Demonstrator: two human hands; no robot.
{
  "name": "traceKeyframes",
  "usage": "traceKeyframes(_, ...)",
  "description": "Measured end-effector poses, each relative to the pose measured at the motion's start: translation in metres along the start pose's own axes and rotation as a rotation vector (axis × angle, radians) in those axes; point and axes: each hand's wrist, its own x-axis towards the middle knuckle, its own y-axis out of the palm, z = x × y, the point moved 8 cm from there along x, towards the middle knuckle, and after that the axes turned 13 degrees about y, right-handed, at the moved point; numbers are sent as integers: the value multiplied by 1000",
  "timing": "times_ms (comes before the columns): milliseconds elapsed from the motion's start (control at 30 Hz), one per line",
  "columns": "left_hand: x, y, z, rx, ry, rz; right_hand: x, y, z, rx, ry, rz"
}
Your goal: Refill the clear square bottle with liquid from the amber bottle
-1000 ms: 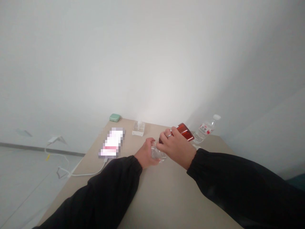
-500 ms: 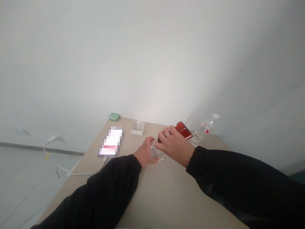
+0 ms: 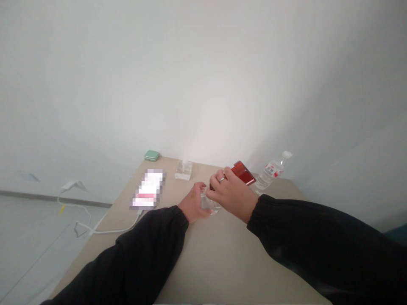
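My left hand (image 3: 194, 204) is wrapped round a clear glass or plastic container (image 3: 209, 203) on the table. My right hand (image 3: 233, 188), with a ring on one finger, grips a glossy dark-red bottle-like container (image 3: 243, 173). It lies tilted, its lower left end over the clear container's top. My right fingers cover that end, so its mouth and any flow are hidden. Behind my hands stands a clear square block-like piece (image 3: 183, 173) with a small raised knob. To the right is a clear plastic water bottle (image 3: 269, 174) with a white cap.
A phone (image 3: 148, 189) with a blurred-out screen lies on the table's left side, a white cable (image 3: 111, 231) running off the edge from it. At the back left corner sits a small green case (image 3: 151, 155). The white wall (image 3: 203, 84) rises right behind the table (image 3: 219, 262).
Almost nothing differs. The whole view has shifted very slightly, and both hands keep their hold on the clear container and the red container.
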Motion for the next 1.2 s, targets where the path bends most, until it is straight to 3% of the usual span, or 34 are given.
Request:
traceKeyframes(567, -1, 2, 5, -40, 10, -8, -1, 2, -5, 77, 32, 37)
traceKeyframes(867, -3, 4, 10, -65, 10, 4, -15, 21, -19, 222, 164, 92)
traceKeyframes(967, -3, 4, 11, -50, -2, 16, -22, 34, -31, 339, 270, 117)
traceKeyframes(1067, -2, 4, 9, -36, -14, 25, -31, 54, -53, 600, 478, 103)
traceKeyframes(1200, -1, 3, 7, -4, -20, 30, -47, 95, -89, 1069, 857, -69)
